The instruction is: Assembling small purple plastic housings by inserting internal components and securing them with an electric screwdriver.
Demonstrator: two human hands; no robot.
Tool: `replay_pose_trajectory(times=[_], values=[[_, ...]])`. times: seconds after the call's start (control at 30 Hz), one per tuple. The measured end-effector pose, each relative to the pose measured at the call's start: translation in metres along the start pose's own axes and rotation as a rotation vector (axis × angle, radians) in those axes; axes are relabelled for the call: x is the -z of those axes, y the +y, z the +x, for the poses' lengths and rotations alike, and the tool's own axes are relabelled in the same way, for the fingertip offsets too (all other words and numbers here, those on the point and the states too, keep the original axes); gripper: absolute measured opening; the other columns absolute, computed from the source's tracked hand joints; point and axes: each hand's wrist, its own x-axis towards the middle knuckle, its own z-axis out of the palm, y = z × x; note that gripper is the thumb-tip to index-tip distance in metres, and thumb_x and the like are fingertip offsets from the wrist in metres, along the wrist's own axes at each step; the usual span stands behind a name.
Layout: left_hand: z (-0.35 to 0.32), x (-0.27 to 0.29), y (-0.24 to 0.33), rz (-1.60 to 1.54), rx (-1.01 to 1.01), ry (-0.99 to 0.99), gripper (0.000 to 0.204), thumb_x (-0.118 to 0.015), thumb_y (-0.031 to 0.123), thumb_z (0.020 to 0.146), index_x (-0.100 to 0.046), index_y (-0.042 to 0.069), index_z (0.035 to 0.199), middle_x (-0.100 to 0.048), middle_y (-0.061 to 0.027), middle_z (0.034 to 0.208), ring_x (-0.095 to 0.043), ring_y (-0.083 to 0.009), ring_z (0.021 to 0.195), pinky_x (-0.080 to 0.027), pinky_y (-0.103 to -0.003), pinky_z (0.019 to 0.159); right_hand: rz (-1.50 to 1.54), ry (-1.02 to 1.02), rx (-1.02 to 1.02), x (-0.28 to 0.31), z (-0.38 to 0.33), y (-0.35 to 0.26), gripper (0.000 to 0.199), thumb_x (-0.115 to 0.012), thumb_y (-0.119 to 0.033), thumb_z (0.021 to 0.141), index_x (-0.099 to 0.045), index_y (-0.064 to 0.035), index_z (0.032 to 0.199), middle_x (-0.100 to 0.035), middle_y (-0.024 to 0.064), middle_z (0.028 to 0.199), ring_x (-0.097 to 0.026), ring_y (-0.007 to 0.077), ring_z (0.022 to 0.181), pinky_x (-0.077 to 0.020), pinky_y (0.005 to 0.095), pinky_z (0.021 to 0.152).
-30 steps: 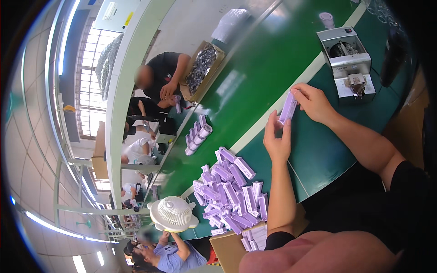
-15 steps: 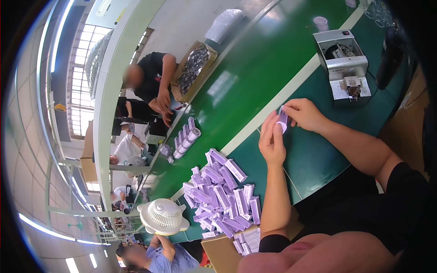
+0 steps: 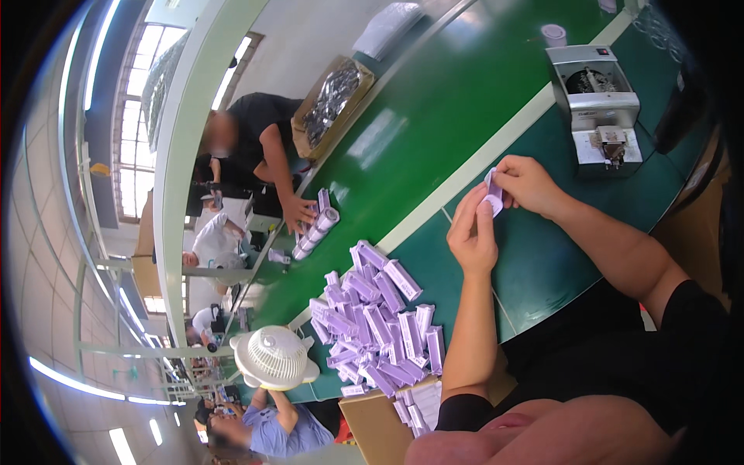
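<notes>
- The left hand (image 3: 473,232) is curled, with its fingers and thumb gripping one light purple piece (image 3: 494,203).
- The right hand (image 3: 525,184) pinches the top end of that same piece between thumb and fingers.
- The purple piece is up between both hands, over the dark green table (image 3: 535,294). Its round end shows, but fingers hide some of it.
- Make the hands the middle of a clock, with 12 at the top of the view. A big messy pile of purple bars (image 3: 380,318) lies between 7 and 8 o'clock.
- A silver machine (image 3: 601,116) with a round dark bowl sits at 2 o'clock.
- A small purple cup (image 3: 553,35) stands at 1 o'clock, past the pale strip (image 3: 508,139).
- At 9 o'clock is a row of purple parts (image 3: 316,234). A co-worker's hand (image 3: 298,213) is spread there; I cannot tell if it touches them.
- A brown box (image 3: 347,116) of shiny gray stuff (image 3: 333,97) is at 10 o'clock.
- A white fan (image 3: 275,356) is at 8 o'clock, near a person in a blue shirt (image 3: 287,430).
- A cardboard box (image 3: 376,426) is at 7 o'clock, just below the pile.
</notes>
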Motion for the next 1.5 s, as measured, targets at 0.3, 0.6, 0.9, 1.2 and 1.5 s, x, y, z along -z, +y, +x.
replay_pose_trajectory(times=[0.3, 0.6, 0.9, 1.2, 1.5], values=[[0.0012, -0.0057, 0.0026, 0.015, -0.081, -0.043, 0.027, -0.070, -0.001, 0.093, -0.074, -0.004, 0.119, -0.072, -0.0210, 0.129, -0.069, -0.0302, 0.119, -0.052, -0.038, 0.104, 0.055, 0.019, 0.051, 0.0017, 0.0048, 0.0047, 0.015, -0.062, -0.017, 0.103, -0.064, -0.0017, 0.102, -0.069, 0.0051, 0.074, -0.062, 0.0111, 0.058, -0.0443, 0.0265, 0.048], [0.0003, -0.0011, -0.0011, 0.011, -0.070, -0.073, 0.027, -0.067, -0.001, 0.094, -0.074, -0.004, 0.120, -0.071, -0.0207, 0.129, -0.068, -0.0303, 0.121, -0.050, -0.038, 0.106, 0.052, 0.013, 0.069, 0.0022, 0.0028, 0.0029, 0.015, -0.061, -0.015, 0.102, -0.064, -0.0017, 0.106, -0.069, 0.0049, 0.076, -0.061, 0.0095, 0.059, -0.0448, 0.0264, 0.049], [0.0018, 0.0009, 0.0009, 0.007, -0.095, -0.099, 0.030, -0.062, -0.003, 0.094, -0.074, -0.004, 0.122, -0.070, -0.0218, 0.132, -0.067, -0.0316, 0.123, -0.051, -0.038, 0.105, 0.043, 0.012, 0.068, 0.0019, 0.0021, 0.0006, 0.015, -0.060, -0.015, 0.102, -0.064, -0.0020, 0.109, -0.070, 0.0045, 0.077, -0.062, 0.0095, 0.060, -0.0458, 0.0263, 0.051], [0.0011, 0.0020, 0.0000, 0.020, -0.095, -0.112, 0.031, -0.061, -0.002, 0.095, -0.073, -0.005, 0.124, -0.069, -0.0215, 0.134, -0.065, -0.0286, 0.124, -0.051, -0.037, 0.104, 0.076, -0.009, 0.061, 0.0010, -0.0003, -0.0031, 0.017, -0.060, -0.014, 0.102, -0.065, -0.0016, 0.112, -0.070, 0.0052, 0.078, -0.062, 0.0098, 0.061, -0.0462, 0.0269, 0.051], [0.0009, 0.0026, 0.0001, 0.029, -0.085, -0.112, 0.032, -0.061, -0.003, 0.093, -0.074, -0.005, 0.122, -0.070, -0.0211, 0.132, -0.066, -0.0284, 0.123, -0.051, -0.037, 0.104, 0.090, -0.016, 0.048, 0.0010, -0.0003, -0.0029, 0.016, -0.062, -0.016, 0.105, -0.066, -0.0032, 0.113, -0.069, 0.0039, 0.079, -0.060, 0.0085, 0.060, -0.0457, 0.0244, 0.051]])
